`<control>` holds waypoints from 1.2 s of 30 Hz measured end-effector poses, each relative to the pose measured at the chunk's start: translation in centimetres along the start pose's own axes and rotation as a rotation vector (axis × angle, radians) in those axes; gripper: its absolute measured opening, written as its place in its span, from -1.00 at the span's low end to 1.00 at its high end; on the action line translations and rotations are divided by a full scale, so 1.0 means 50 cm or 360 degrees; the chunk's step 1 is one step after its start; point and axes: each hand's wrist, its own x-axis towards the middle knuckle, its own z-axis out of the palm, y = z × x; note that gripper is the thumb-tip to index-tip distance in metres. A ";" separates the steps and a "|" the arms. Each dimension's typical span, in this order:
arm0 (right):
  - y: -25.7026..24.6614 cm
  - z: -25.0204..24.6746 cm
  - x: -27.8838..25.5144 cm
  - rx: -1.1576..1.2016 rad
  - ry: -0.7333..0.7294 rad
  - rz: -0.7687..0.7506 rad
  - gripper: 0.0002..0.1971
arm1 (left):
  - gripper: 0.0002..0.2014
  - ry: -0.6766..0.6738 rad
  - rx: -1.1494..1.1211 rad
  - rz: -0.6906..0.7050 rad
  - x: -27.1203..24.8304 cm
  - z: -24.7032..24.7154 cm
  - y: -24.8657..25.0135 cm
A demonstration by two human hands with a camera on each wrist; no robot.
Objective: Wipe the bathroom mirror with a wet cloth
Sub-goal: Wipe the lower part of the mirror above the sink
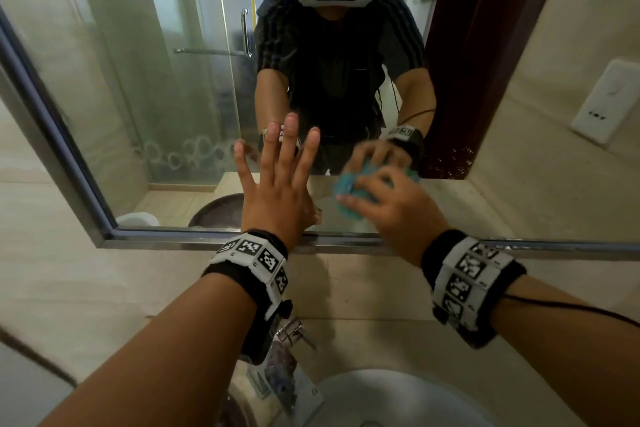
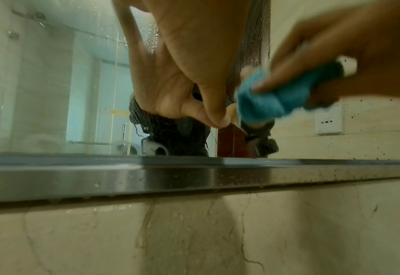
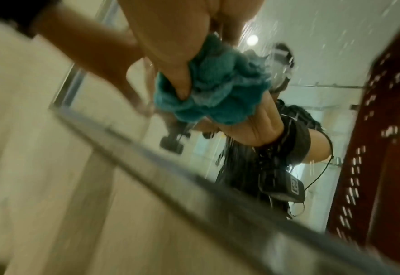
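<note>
A large wall mirror [image 1: 156, 87] in a metal frame [image 1: 194, 243] fills the head view. My left hand [image 1: 277, 180] lies flat on the glass near its lower edge, fingers straight and spread. My right hand [image 1: 388, 204] grips a bunched teal cloth [image 1: 349, 189] and presses it on the glass just right of the left hand. The left wrist view shows the cloth [image 2: 271, 98] beside my left thumb. In the blurred right wrist view, my fingers curl round the cloth [image 3: 215, 93] against the mirror.
Below the mirror a chrome tap [image 1: 294, 333] stands over a white basin [image 1: 398, 399] set in a beige marble counter. A wall socket [image 1: 606, 100] sits to the right of the mirror. The glass reflects a shower door and the person.
</note>
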 end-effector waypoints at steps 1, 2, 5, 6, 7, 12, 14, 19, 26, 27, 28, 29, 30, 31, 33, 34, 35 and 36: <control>0.014 -0.021 0.026 0.0036 0.0145 0.0127 -0.62 | 0.37 0.0001 -0.0013 -0.0005 0.001 0.001 0.001; 0.025 -0.039 0.050 0.0092 0.0299 0.0268 -0.65 | 0.37 0.0011 -0.0023 -0.0007 0.001 0.002 0.001; 0.019 -0.031 0.062 0.0123 0.0539 0.0493 -0.68 | 0.38 0.0022 -0.0039 0.0013 -0.002 0.005 -0.001; 0.009 -0.011 0.041 0.0051 0.0470 0.0401 -0.68 | 0.39 0.0023 -0.0033 0.0024 -0.002 0.006 -0.003; 0.000 0.013 0.014 -0.0025 0.0326 0.0234 -0.67 | 0.40 0.0026 -0.0024 0.0029 -0.001 0.006 -0.004; 0.010 0.015 -0.039 -0.0074 -0.0163 -0.0109 -0.57 | 0.44 0.0015 -0.0031 0.0027 -0.002 0.004 -0.004; 0.022 -0.018 0.011 -0.0040 0.0112 0.0148 -0.60 | 0.45 -0.0018 -0.0046 0.0037 -0.001 -0.001 -0.003; -0.015 0.012 0.040 0.0049 0.0487 0.0488 -0.58 | 0.42 -0.0056 -0.0057 0.0019 -0.002 -0.003 -0.005; 0.018 -0.006 0.006 -0.0090 0.0184 -0.0021 -0.62 | 0.40 -0.0111 -0.0108 -0.0001 -0.001 -0.014 0.002; 0.032 -0.025 0.026 -0.0045 0.0291 0.0090 -0.63 | 0.40 -0.0112 -0.0105 -0.0003 -0.001 -0.013 0.002; 0.042 -0.036 0.043 0.0017 0.0417 0.0205 -0.64 | 0.40 -0.0116 -0.0096 -0.0003 0.000 -0.012 0.002; 0.045 -0.036 0.052 0.0069 0.0527 0.0306 -0.64 | 0.40 -0.0118 -0.0082 -0.0005 0.001 -0.011 0.001; 0.040 -0.027 0.052 0.0078 0.0588 0.0372 -0.64 | 0.40 -0.0114 -0.0068 -0.0006 0.001 -0.009 0.001; 0.029 -0.010 0.043 0.0046 0.0579 0.0385 -0.62 | 0.40 -0.0104 -0.0061 -0.0007 0.000 -0.007 0.000; -0.002 0.034 0.004 -0.0069 0.0391 0.0217 -0.56 | 0.38 -0.0077 -0.0066 0.0002 0.000 -0.002 -0.003; -0.014 0.049 -0.021 -0.0103 0.0224 0.0070 -0.54 | 0.36 -0.0069 -0.0080 0.0008 0.000 -0.002 -0.002; -0.019 0.055 -0.043 -0.0103 0.0055 -0.0040 -0.52 | 0.34 -0.0058 -0.0094 0.0017 0.001 -0.003 -0.001; -0.015 0.051 -0.055 -0.0088 -0.0069 -0.0092 -0.51 | 0.33 -0.0041 -0.0102 0.0022 0.000 -0.004 0.001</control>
